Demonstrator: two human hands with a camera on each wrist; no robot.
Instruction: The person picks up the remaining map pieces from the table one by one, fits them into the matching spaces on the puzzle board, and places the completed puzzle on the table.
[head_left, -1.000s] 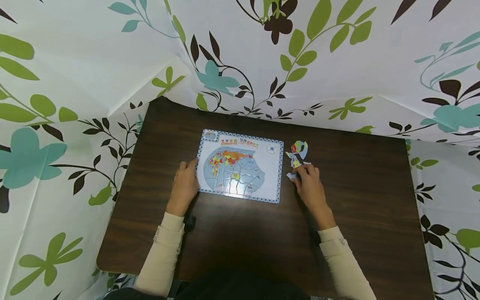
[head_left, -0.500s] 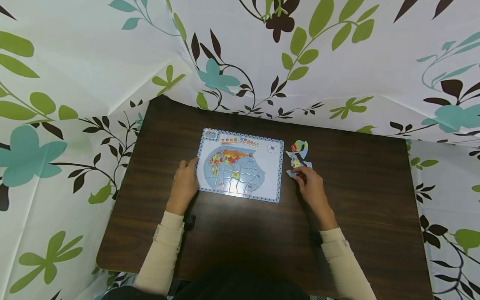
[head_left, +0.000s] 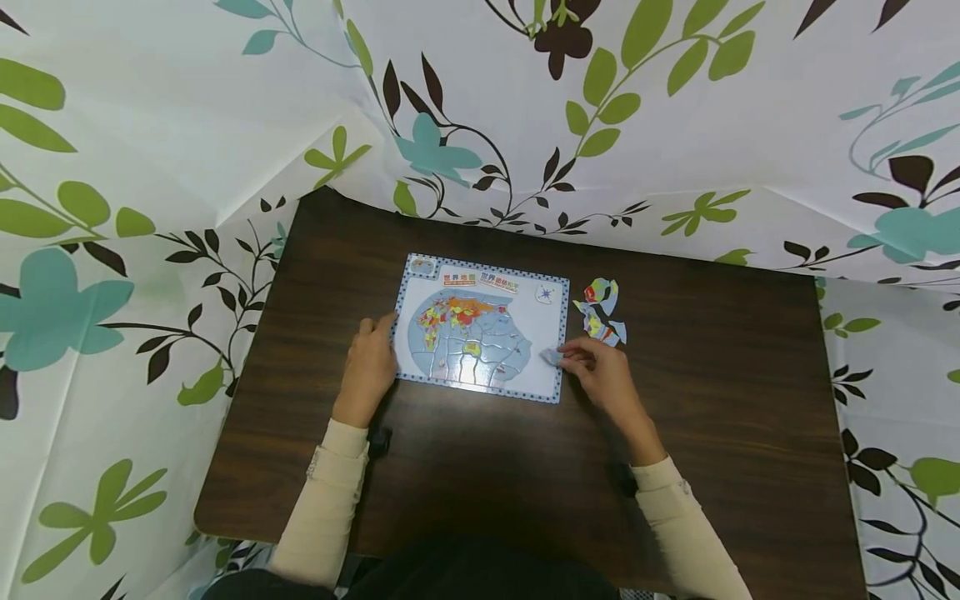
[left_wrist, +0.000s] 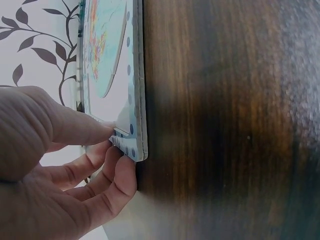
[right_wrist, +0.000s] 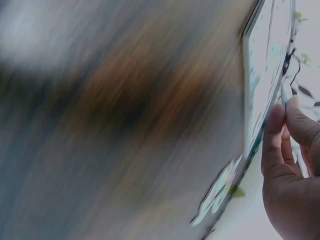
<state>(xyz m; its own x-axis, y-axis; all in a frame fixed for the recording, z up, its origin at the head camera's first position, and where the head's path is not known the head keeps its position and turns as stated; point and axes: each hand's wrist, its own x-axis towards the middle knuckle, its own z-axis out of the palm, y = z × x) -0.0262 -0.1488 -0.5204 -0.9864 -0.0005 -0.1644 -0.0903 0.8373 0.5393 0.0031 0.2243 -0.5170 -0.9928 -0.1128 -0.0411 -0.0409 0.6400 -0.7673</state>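
Observation:
A world-map jigsaw puzzle board (head_left: 536, 383) with a blue dotted border lies flat on the table, its map partly filled with pieces. At the board's left edge, my left hand (head_left: 367, 371) holds the border; in the left wrist view the thumb (left_wrist: 82, 127) lies on top and the curled fingers (left_wrist: 107, 187) meet the side. My right hand (head_left: 603, 379) pinches a light blue puzzle piece (head_left: 551, 357) between thumb and fingertips, over the board's right border. Several loose puzzle pieces (head_left: 600, 325) in bright colours lie right of the board.
The dark wooden table (head_left: 720, 400) carries the board and the loose pieces. Behind it and at its sides hangs a white cloth (head_left: 487, 100) printed with leaves and flowers. The right wrist view is blurred over the tabletop.
My right hand has picked up the light blue puzzle piece from beside the loose ones and moved left with it to the board's right border. The left hand has stayed in place.

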